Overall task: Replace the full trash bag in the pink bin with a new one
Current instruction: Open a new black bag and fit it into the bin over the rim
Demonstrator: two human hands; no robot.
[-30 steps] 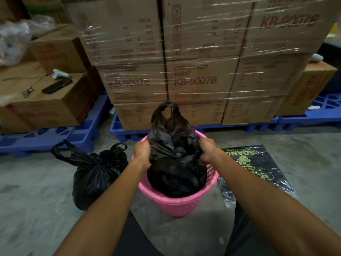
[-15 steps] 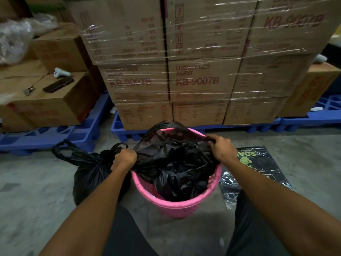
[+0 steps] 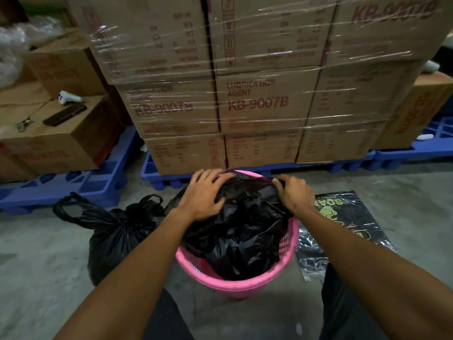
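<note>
The bin (image 3: 235, 287) sits tight in front of the box stack (image 3: 257, 106) on the blue pallet (image 3: 282, 169), so no hand can pass behind it. A tied bag (image 3: 115, 231) blocks the left side. A flat pack (image 3: 343, 224) lies on the floor (image 3: 36, 266) to the right. The new bag (image 3: 240, 231) fills the bin's mouth. Far left, the floor is bare.
</note>
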